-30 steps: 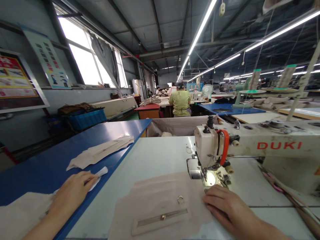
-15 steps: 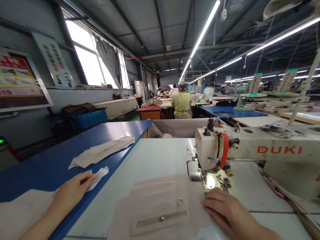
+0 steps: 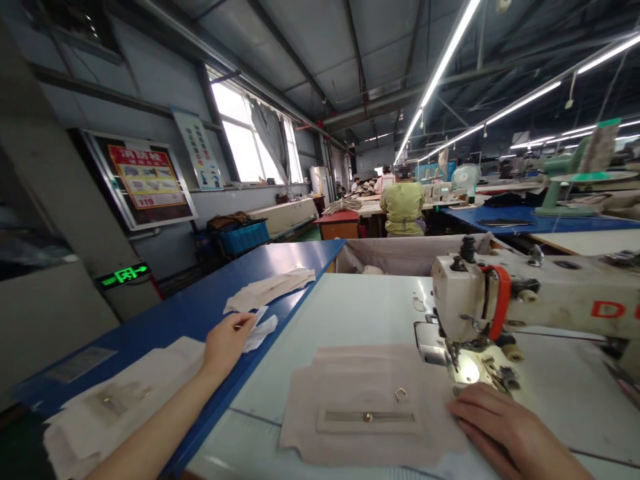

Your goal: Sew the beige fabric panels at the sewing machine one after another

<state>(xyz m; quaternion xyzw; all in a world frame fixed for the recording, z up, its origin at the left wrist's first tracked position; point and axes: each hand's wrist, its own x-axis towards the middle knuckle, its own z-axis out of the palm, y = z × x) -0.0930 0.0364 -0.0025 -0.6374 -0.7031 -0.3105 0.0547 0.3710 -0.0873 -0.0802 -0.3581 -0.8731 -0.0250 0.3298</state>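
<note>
My left hand (image 3: 226, 345) is over the blue table, thumb and fingers pinched on a thin white strip (image 3: 259, 315). Just beyond it lie crumpled white pieces (image 3: 262, 335). A beige fabric panel (image 3: 360, 373) lies flat on the pale sewing table; it carries a framed slot with a gold-coloured stud (image 3: 368, 417) and a small gold-coloured ring (image 3: 401, 394). My right hand (image 3: 503, 420) rests on the panel's right edge, fingers extended together, close to the lit needle area of the sewing machine (image 3: 463, 300). Its thumb is hidden.
On the blue table (image 3: 295, 257), beige pieces (image 3: 273, 288) lie farther back, and a stack of beige panels (image 3: 145, 380) is beside my left forearm. A fabric-lined bin (image 3: 395, 253) stands behind the sewing table. A person in a yellow-green top (image 3: 403, 205) sits beyond.
The view has turned left, so everything sits farther right. My left hand now holds a strip raised from the white pieces. My right hand stays at the panel's edge.
</note>
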